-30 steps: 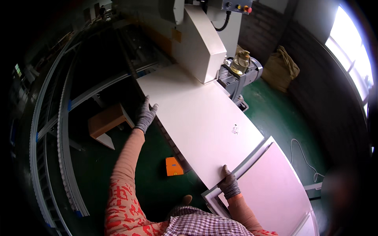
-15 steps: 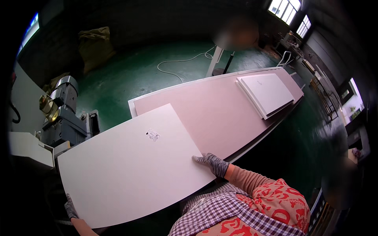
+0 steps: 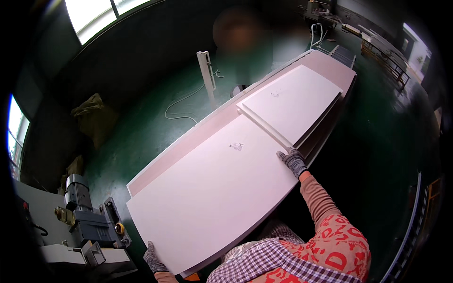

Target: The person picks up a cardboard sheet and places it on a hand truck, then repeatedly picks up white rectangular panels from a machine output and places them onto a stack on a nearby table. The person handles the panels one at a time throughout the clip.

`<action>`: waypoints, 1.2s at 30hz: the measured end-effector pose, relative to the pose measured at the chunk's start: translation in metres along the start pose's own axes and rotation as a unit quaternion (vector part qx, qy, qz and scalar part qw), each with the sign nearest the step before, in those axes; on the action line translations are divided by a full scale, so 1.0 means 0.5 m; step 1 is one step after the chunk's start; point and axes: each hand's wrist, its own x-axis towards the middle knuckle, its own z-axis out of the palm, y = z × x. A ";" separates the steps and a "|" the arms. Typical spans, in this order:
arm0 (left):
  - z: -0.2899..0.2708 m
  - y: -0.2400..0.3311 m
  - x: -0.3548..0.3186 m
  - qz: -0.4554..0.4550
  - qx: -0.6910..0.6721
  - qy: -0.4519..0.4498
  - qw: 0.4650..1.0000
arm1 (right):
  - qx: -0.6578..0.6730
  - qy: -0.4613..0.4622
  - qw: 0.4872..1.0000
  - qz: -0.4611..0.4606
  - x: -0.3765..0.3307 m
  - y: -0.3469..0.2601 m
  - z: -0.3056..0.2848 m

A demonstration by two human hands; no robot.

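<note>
Carrying a white board [image 3: 212, 188] between both gloved hands looks like the step in hand, with the board held flat above a long pink stack [image 3: 198, 137]. The right hand [image 3: 293, 161] is closed over the board's far right corner, fingers on top, just beside a second white board [image 3: 295, 101] that already lies on the stack ahead of it. The left hand [image 3: 153, 258] grips the near left corner from below, fingers curled round the edge, with a grey motor [image 3: 89, 217] just to its left. My judgement: the board is almost over its place, and the next move calls for squaring its edges to the stack under both hands before lowering it, keeping it clear of the second board's edge by the right hand. No containers show; a lumpy sack [image 3: 92, 118] lies on the green floor [image 3: 155, 118] well beyond the left hand, contents hidden
</note>
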 end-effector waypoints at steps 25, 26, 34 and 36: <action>1.028 -0.165 -0.334 -0.130 0.064 -0.303 0.942 | 0.282 0.275 0.914 0.095 0.509 0.423 -0.048; 1.059 -0.166 -0.351 -0.123 0.078 -0.312 0.939 | 0.320 0.283 0.899 0.096 0.536 0.437 -0.056; 1.173 -0.197 -0.363 -0.057 0.223 -0.302 0.925 | 0.508 0.237 0.808 0.182 0.588 0.393 -0.137; 1.200 -0.206 -0.372 -0.090 0.161 -0.337 0.923 | 0.534 0.265 0.784 0.171 0.626 0.434 -0.135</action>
